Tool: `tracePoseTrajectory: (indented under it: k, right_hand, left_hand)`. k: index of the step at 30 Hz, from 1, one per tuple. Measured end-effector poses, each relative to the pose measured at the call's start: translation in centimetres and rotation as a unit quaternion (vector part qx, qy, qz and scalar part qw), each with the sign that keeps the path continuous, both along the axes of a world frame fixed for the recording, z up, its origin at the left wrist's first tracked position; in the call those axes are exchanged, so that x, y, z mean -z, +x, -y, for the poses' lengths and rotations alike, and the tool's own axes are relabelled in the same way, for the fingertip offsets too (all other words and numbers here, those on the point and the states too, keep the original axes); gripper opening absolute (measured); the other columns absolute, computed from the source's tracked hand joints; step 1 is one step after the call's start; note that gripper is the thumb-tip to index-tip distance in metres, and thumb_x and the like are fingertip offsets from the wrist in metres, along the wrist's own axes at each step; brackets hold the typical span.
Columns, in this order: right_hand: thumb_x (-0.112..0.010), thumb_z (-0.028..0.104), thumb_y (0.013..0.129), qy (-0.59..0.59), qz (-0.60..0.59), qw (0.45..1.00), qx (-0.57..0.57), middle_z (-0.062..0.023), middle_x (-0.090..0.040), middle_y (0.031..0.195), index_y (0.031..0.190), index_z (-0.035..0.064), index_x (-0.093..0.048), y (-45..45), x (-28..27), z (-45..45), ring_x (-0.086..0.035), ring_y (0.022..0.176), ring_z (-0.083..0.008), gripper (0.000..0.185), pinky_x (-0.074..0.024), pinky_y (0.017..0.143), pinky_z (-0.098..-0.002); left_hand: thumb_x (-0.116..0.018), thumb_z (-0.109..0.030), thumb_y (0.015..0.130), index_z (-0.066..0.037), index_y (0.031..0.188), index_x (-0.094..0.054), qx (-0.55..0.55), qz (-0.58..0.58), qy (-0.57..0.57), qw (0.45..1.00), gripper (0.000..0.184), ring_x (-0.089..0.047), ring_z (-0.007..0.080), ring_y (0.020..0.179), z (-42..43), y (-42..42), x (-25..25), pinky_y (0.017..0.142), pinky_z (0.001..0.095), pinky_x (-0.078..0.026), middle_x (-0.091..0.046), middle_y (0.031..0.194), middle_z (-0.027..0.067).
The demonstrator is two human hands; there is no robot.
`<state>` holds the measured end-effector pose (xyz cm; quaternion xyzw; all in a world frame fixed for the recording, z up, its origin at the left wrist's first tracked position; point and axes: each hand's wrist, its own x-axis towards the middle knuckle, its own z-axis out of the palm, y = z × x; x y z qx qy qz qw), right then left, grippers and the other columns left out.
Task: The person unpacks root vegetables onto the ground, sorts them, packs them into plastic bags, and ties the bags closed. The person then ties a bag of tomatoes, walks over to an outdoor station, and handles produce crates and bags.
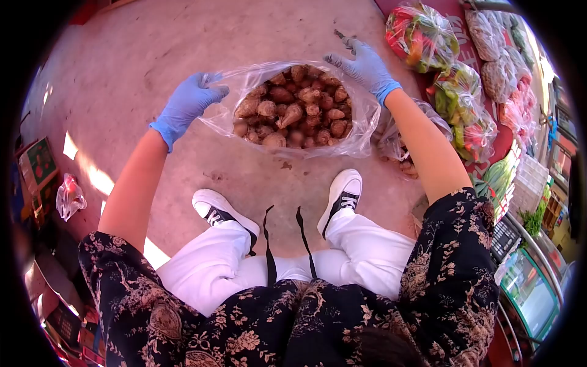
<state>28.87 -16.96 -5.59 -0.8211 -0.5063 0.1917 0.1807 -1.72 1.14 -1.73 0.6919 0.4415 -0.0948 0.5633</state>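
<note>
A clear plastic bag [372, 119] lies spread wide on the floor, its mouth facing up. Inside are many small brown, rough-skinned root vegetables [292, 114] that look like taro. At the bag's left edge, my left hand [188, 109] in a blue glove pinches the plastic between thumb and fingers. My right hand [363, 68], gloved in blue too, is at the upper right rim with thumb and fingers apart. Its fingertips look dark and dirty. Whether the right hand touches the plastic is hard to tell.
Bagged peppers [422, 37] and green vegetables [458, 95] line the right side on a red surface. Another bag of roots [400, 144] stands close by the right forearm. My shoes [340, 196] are just below the bag. A small plastic bag [70, 197] lies far left.
</note>
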Motion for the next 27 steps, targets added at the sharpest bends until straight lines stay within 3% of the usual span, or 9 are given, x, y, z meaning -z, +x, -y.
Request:
tracePoseTrajectory:
  k: [2,5,6,11,14,18,21,24,27]
  right_hand:
    - [-0.064,0.057,0.069,-0.054,0.042,0.996,-0.065,-0.0269,-0.048,0.121,0.117,-0.0074,-0.046,-3.8,-1.7,1.0,-0.049,0.110,-0.0370,0.082,-0.0411,0.092,-0.0418]
    - [-0.067,0.053,0.067,-0.221,0.106,0.966,-0.080,-0.0237,-0.043,0.128,0.125,-0.0048,-0.039,-5.0,-0.8,2.1,-0.047,0.112,-0.0386,0.086,-0.0416,0.091,-0.0434]
    - [-0.063,0.045,0.073,-0.198,0.126,0.970,-0.071,-0.0220,-0.054,0.116,0.116,-0.0020,-0.050,-4.0,1.3,3.0,-0.053,0.105,-0.0352,0.065,-0.0441,0.087,-0.0403]
    - [-0.046,0.030,0.081,-0.092,-0.159,0.974,0.130,-0.0192,-0.062,0.084,0.092,0.0002,-0.061,1.1,5.8,2.7,-0.060,0.083,-0.0321,0.035,-0.0458,0.078,-0.0370]
    - [-0.046,0.028,0.081,-0.045,-0.229,0.956,0.175,-0.0192,-0.063,0.080,0.089,-0.0004,-0.062,2.1,6.1,1.8,-0.061,0.081,-0.0325,0.034,-0.0455,0.076,-0.0374]
    - [-0.051,0.025,0.079,0.001,-0.402,0.879,0.256,-0.0188,-0.063,0.080,0.089,-0.0010,-0.062,0.5,3.1,-0.8,-0.061,0.078,-0.0321,0.030,-0.0463,0.073,-0.0367]
    - [-0.054,0.020,0.079,0.067,-0.136,0.973,0.173,-0.0176,-0.063,0.080,0.087,-0.0010,-0.061,-0.8,1.0,-2.6,-0.061,0.074,-0.0303,0.024,-0.0475,0.069,-0.0351]
    - [-0.053,0.018,0.081,0.293,-0.068,0.951,0.068,-0.0166,-0.062,0.080,0.087,0.0011,-0.061,-4.2,-3.3,-4.0,-0.061,0.075,-0.0297,0.020,-0.0481,0.068,-0.0351]
    - [-0.054,0.020,0.079,0.206,-0.152,0.956,-0.144,-0.0157,-0.062,0.077,0.086,0.0057,-0.063,-7.9,-5.0,-3.5,-0.060,0.074,-0.0309,0.018,-0.0481,0.071,-0.0378]
  left_hand:
    - [-0.070,-0.044,0.069,0.001,0.115,-0.052,0.064,-0.059,0.195,0.977,0.066,-0.057,0.0194,0.075,0.8,0.6,0.6,0.070,0.0293,-0.047,-0.060,0.088,0.0099]
    - [-0.073,-0.052,0.061,0.001,0.118,-0.049,0.148,-0.115,0.305,0.934,0.081,-0.060,0.0301,0.094,1.7,1.5,2.7,0.082,0.0358,-0.047,-0.060,0.103,0.0175]
    - [-0.073,-0.052,0.061,0.001,0.118,-0.048,0.165,-0.139,0.279,0.936,0.082,-0.058,0.0312,0.098,1.8,2.2,2.6,0.083,0.0367,-0.046,-0.059,0.106,0.0186]
    - [-0.072,-0.058,0.057,-0.002,0.115,-0.049,0.207,-0.132,0.242,0.939,0.084,-0.058,0.0325,0.099,2.7,5.1,4.8,0.084,0.0394,-0.047,-0.059,0.108,0.0205]
    - [-0.068,-0.054,0.065,-0.003,0.106,-0.055,0.184,-0.087,0.351,0.914,0.066,-0.059,0.0326,0.097,4.0,6.9,6.7,0.082,0.0392,-0.047,-0.059,0.107,0.0194]
    - [-0.060,-0.037,0.077,-0.003,0.097,-0.060,0.149,-0.064,0.303,0.939,0.040,-0.058,0.0327,0.094,1.3,8.1,10.2,0.080,0.0389,-0.046,-0.061,0.102,0.0172]
    - [-0.056,-0.027,0.082,-0.002,0.098,-0.060,0.035,0.000,0.159,0.987,0.030,-0.057,0.0268,0.090,-0.3,8.0,11.6,0.076,0.0351,-0.044,-0.062,0.096,0.0124]
    - [-0.054,-0.025,0.084,-0.003,0.103,-0.059,-0.081,0.112,-0.007,0.990,0.030,-0.054,0.0175,0.087,-1.4,7.8,14.9,0.074,0.0288,-0.042,-0.061,0.096,0.0054]
    - [-0.053,-0.023,0.086,-0.001,0.108,-0.056,-0.118,0.161,-0.087,0.976,0.031,-0.052,0.0144,0.088,-0.3,8.1,13.3,0.078,0.0257,-0.040,-0.059,0.098,0.0047]
